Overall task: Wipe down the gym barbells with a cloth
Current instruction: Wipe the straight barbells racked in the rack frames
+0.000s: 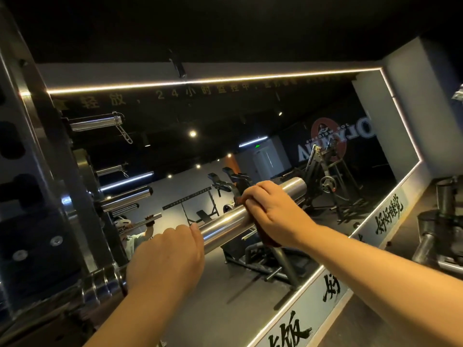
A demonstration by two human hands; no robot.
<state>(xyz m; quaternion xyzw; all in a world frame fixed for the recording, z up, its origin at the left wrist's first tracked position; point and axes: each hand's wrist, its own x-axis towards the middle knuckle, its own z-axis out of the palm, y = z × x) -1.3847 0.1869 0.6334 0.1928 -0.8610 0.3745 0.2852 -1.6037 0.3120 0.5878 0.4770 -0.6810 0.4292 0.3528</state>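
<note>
Chrome shines along the barbell (225,222), whose thick sleeve runs up and to the right from the steel rack (37,176) at the left, its free end pointing at a wall mirror (250,121). The left hand (165,256) curls over the sleeve close to the collar, fingers wrapped round the far side. Further out, the right hand (273,209) clasps the sleeve through a dark reddish-brown cloth (265,237), which hangs in a fold below the palm and lies against the metal. A bare stretch of sleeve shows between the two hands. A lit strip (200,80) frames the mirror, and chrome pegs (95,123) jut from the rack above the bar. Black characters (388,217) run along the band under the glass.
</note>
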